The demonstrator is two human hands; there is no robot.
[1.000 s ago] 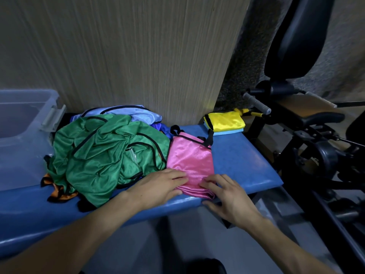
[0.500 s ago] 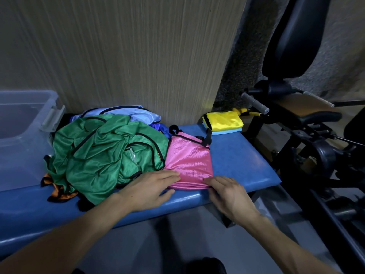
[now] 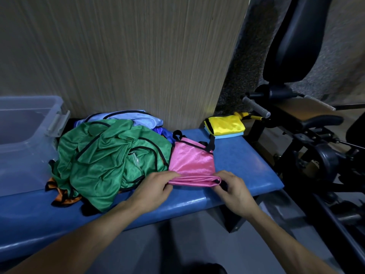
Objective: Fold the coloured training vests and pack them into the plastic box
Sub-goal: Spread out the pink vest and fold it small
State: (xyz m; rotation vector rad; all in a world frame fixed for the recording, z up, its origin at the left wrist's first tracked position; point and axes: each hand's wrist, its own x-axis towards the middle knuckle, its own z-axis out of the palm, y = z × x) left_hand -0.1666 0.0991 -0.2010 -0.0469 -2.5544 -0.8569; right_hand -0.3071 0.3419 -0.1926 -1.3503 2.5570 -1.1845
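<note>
Head camera view, looking down. Both forearms enter from the bottom edge. The left hand (image 3: 153,189) and right hand (image 3: 235,191) each pinch an end of the rolled near edge of a shiny pink mesh vest with black trim (image 3: 192,163); their fingers are curled round the fold. It lies near the front edge of a blue padded table (image 3: 246,159), with bare padding to its right. Left of it, touching, a crumpled green vest heap (image 3: 110,159) hides orange and pale blue vests underneath. Further left, a clear plastic box (image 3: 25,139) is cut off by the frame. Farther back, a folded yellow vest on a light blue one (image 3: 225,126) sits at the table's far corner.
</note>
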